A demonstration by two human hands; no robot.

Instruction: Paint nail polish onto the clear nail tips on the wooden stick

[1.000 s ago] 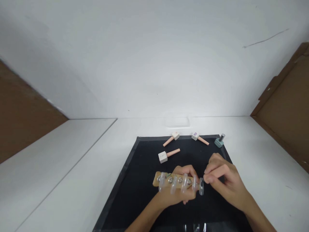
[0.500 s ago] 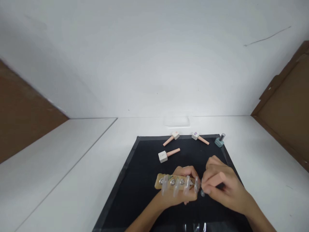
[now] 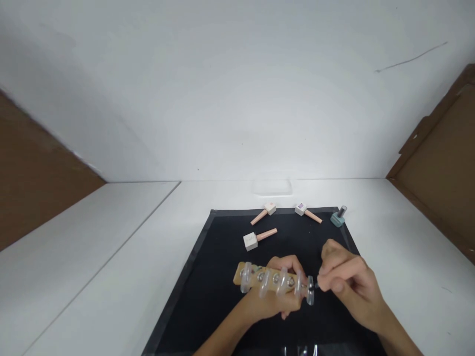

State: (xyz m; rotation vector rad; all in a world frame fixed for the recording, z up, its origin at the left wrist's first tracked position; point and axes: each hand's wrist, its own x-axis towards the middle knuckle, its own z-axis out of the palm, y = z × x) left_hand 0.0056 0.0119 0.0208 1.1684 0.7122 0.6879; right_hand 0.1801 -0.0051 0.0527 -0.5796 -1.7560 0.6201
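Head view shows, from left to right over the black mat (image 3: pixel 208 296), the left hand (image 3: pixel 272 301) gripping a wooden strip (image 3: pixel 260 277) lined with clear nail tips (image 3: pixel 282 283), and the right hand (image 3: pixel 349 287) pinching the end tip (image 3: pixel 310 295).

Wooden bar (image 3: pixel 272 279) carrying five clear nail tips — held level above black mat (image 3: pixel 208 277)
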